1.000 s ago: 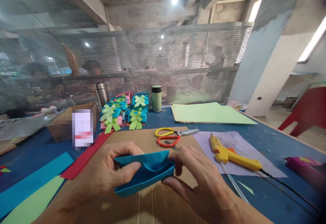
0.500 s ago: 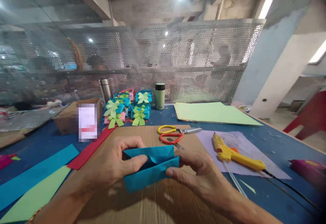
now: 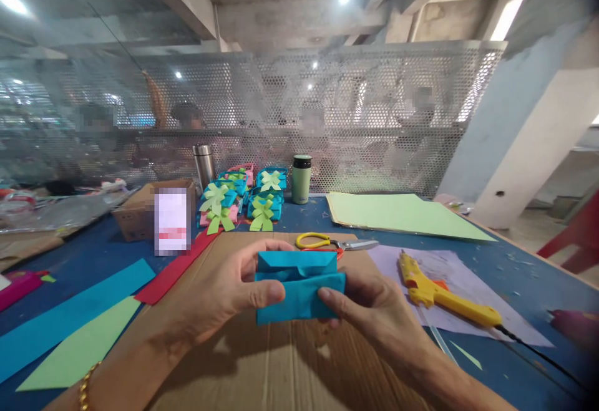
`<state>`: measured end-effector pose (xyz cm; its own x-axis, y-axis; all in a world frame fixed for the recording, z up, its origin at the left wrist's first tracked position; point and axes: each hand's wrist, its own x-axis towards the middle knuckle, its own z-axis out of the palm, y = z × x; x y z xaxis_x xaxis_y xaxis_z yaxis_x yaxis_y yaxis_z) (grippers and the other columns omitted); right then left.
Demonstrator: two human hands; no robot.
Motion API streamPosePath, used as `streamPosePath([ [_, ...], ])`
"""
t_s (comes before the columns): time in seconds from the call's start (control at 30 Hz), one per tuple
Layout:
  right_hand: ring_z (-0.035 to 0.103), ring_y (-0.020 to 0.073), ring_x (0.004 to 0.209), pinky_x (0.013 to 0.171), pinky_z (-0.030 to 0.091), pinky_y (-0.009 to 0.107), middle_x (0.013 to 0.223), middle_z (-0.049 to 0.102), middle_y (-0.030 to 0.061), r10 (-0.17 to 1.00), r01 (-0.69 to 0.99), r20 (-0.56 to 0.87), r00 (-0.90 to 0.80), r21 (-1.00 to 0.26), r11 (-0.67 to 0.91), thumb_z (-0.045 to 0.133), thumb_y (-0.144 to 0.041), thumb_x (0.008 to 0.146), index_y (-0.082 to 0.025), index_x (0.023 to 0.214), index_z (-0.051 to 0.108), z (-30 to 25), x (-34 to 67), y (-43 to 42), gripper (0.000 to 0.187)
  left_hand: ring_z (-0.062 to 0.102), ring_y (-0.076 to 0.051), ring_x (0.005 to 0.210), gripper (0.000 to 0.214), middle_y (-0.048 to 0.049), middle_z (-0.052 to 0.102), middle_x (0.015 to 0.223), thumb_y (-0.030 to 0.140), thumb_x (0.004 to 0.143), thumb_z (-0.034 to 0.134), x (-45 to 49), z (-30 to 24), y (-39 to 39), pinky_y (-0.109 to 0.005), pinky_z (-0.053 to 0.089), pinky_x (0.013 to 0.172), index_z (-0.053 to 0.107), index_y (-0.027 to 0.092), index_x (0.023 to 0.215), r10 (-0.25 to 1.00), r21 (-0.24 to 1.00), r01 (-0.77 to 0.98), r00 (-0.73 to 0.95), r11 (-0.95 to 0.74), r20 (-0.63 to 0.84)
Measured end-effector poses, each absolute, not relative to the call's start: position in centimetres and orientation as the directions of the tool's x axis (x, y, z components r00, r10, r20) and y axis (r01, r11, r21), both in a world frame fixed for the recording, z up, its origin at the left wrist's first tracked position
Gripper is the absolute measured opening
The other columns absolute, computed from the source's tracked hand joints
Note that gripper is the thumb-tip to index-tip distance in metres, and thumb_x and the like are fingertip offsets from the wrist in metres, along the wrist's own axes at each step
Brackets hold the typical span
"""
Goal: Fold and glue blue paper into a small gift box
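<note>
A small folded bag of blue paper [image 3: 297, 295] is held above the cardboard sheet [image 3: 262, 367], its creased opening turned up toward me. My left hand [image 3: 238, 286] grips its left end, thumb on the front panel and fingers behind. At the right end, my right hand [image 3: 369, 302] pinches the bag with the thumb on the front; its other fingers are partly hidden behind and under it. Just beyond the bag lie scissors [image 3: 355, 246] with one yellow and one red handle, the red one mostly covered by the bag.
A yellow glue gun [image 3: 444, 302] rests on purple paper [image 3: 519, 330] at the right. Green sheets [image 3: 402, 211], a green tumbler [image 3: 301, 180], a steel flask [image 3: 204, 164], small bow-trimmed bags [image 3: 264, 208] and a cardboard box [image 3: 135, 211] stand behind. Blue [image 3: 84, 311], green [image 3: 88, 348] and red strips [image 3: 178, 267] lie left.
Both hands have tilted the blue paper bag so its front faces me, and its opening looks narrower. My left thumb has moved from inside the opening to the front panel. The view has shifted slightly left.
</note>
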<state>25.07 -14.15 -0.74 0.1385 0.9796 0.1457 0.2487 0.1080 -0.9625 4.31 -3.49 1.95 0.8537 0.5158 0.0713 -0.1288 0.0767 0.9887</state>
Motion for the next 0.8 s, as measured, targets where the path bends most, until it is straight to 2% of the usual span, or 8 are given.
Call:
streamPosePath([
  [0.1, 0.059, 0.0116, 0.059, 0.057, 0.049, 0.022, 0.064, 0.066, 0.0016, 0.978, 0.218, 0.14, 0.158, -0.97, 0.103, 0.07, -0.053, 0.08, -0.016, 0.069, 0.067, -0.7, 25.2, -14.1, 0.038, 0.065, -0.027, 0.111, 0.056, -0.0099, 0.07, 0.12, 0.033, 0.074, 0.083, 4.9, 1.7, -3.9, -0.039, 0.051, 0.095, 0.061, 0.02, 0.125, 0.571, 0.982, -0.154, 0.819, 0.107, 0.066],
  [0.23, 0.06, 0.0121, 0.057, 0.055, 0.048, 0.022, 0.059, 0.064, 0.0008, 0.97, 0.229, 0.167, 0.177, -0.965, 0.124, 0.07, -0.051, 0.081, -0.017, 0.059, 0.062, -1.4, 25.3, -13.8, 0.042, 0.071, -0.025, 0.096, 0.043, -0.0097, 0.076, 0.103, 0.034, 0.077, 0.08, 5.4, 1.0, -4.1, -0.04, 0.054, 0.092, 0.069, 0.017, 0.115, 0.623, 0.981, -0.15, 0.781, 0.122, 0.042],
  [0.4, 0.06, 0.0115, 0.055, 0.055, 0.047, 0.021, 0.058, 0.064, 0.0004, 0.97, 0.259, 0.177, 0.167, -0.957, 0.13, 0.069, -0.05, 0.084, -0.016, 0.065, 0.066, -2.0, 25.5, -13.6, 0.039, 0.071, -0.02, 0.086, 0.036, -0.0086, 0.077, 0.101, 0.034, 0.075, 0.082, 5.6, 1.0, -3.9, -0.038, 0.055, 0.088, 0.074, 0.017, 0.105, 0.634, 0.98, -0.162, 0.771, 0.113, 0.054],
  [0.57, 0.058, 0.0111, 0.055, 0.054, 0.045, 0.021, 0.059, 0.064, 0.0, 0.971, 0.258, 0.177, 0.161, -0.957, 0.131, 0.069, -0.05, 0.084, -0.016, 0.067, 0.067, -2.1, 25.6, -13.7, 0.038, 0.07, -0.02, 0.083, 0.038, -0.0076, 0.077, 0.096, 0.035, 0.071, 0.084, 5.7, 1.2, -4.0, -0.038, 0.056, 0.087, 0.074, 0.016, 0.101, 0.649, 0.979, -0.157, 0.76, 0.13, 0.035],
  [0.7, 0.059, 0.0113, 0.057, 0.055, 0.045, 0.021, 0.06, 0.066, 0.0015, 0.977, 0.295, 0.149, 0.155, -0.95, 0.098, 0.067, -0.052, 0.085, -0.015, 0.066, 0.068, -2.3, 25.8, -13.7, 0.041, 0.069, -0.018, 0.08, 0.032, -0.0048, 0.077, 0.088, 0.035, 0.068, 0.086, 5.8, 1.0, -4.1, -0.033, 0.056, 0.08, 0.075, 0.017, 0.091, 0.675, 0.981, -0.157, 0.736, 0.115, 0.038],
  [0.8, 0.06, 0.0113, 0.058, 0.055, 0.046, 0.021, 0.063, 0.067, 0.0015, 0.975, 0.277, 0.15, 0.161, -0.956, 0.101, 0.069, -0.053, 0.084, -0.015, 0.07, 0.07, -2.3, 25.7, -13.6, 0.04, 0.069, -0.019, 0.08, 0.034, -0.0054, 0.077, 0.09, 0.036, 0.069, 0.085, 5.8, 0.9, -4.1, -0.033, 0.056, 0.079, 0.074, 0.017, 0.095, 0.686, 0.983, -0.152, 0.726, 0.105, 0.039],
])
